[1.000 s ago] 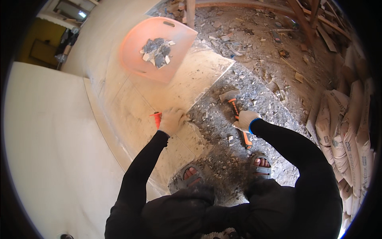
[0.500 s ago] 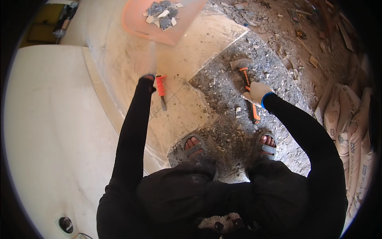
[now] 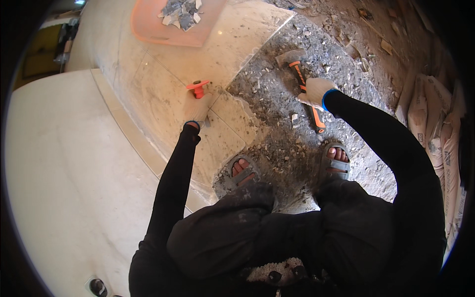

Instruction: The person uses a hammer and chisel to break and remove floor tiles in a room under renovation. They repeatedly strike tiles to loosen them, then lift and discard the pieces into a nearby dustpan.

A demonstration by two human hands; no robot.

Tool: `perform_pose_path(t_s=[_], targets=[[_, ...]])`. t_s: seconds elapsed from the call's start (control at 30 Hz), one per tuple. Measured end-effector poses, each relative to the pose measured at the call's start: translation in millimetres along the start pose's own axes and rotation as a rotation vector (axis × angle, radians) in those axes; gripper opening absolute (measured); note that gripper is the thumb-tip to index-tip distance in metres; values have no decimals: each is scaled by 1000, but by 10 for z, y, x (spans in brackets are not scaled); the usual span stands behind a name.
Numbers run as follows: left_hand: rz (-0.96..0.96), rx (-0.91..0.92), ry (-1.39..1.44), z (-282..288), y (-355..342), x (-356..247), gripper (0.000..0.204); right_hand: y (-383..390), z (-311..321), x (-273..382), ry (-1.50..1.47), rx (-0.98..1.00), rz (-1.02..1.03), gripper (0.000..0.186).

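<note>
My gloved left hand (image 3: pixel 198 111) is closed on a chisel (image 3: pixel 198 88) with a red hand guard, on the cream floor tiles (image 3: pixel 163 104) beside the broken edge of the tiling. My gloved right hand (image 3: pixel 315 93) grips the middle of an orange-and-black hammer (image 3: pixel 317 119), its head (image 3: pixel 291 57) toward the back, over grey broken screed (image 3: pixel 267 69) strewn with small chips. My sandalled feet stand on the rubble near the tile edge.
A pink plastic scoop (image 3: pixel 143 34) holding several tile shards lies at the back. A white wall (image 3: pixel 64 163) runs along my left. Stacked paper sacks (image 3: pixel 435 138) line the right edge, with dirt and scrap (image 3: pixel 366 34) at the back right.
My left hand swung up leftward off the chisel, then came back down onto it. The view has shifted, so the scoop sits higher in the frame; my right hand stays on the hammer.
</note>
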State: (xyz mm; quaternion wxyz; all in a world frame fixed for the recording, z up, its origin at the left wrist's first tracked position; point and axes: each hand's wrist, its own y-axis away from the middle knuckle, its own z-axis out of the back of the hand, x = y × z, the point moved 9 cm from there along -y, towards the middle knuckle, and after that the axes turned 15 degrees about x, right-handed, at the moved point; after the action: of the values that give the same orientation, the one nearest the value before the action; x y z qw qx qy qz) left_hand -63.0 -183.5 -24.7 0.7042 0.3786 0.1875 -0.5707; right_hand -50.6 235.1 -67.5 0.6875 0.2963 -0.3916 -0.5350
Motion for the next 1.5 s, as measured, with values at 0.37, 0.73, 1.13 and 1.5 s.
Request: perform_pose_path(t_s=[0.37, 0.73, 1.13, 1.5], targets=[[-276, 564, 30, -1231, -379, -1349, 39, 100, -45, -111, -697, -57, 150, 40], [-271, 640, 79, -1449, -422, -1061, 36, 351, 5, 76, -1598, 236, 385, 20], [-345, 620, -57, -1465, -332, -1224, 55, 1469, 1524, 223, -877, -709, 376, 40], [-429, 613, 4, -1564, -266, -1342, 53, 1584, 1442, 110, -829, -366, 304, 35]])
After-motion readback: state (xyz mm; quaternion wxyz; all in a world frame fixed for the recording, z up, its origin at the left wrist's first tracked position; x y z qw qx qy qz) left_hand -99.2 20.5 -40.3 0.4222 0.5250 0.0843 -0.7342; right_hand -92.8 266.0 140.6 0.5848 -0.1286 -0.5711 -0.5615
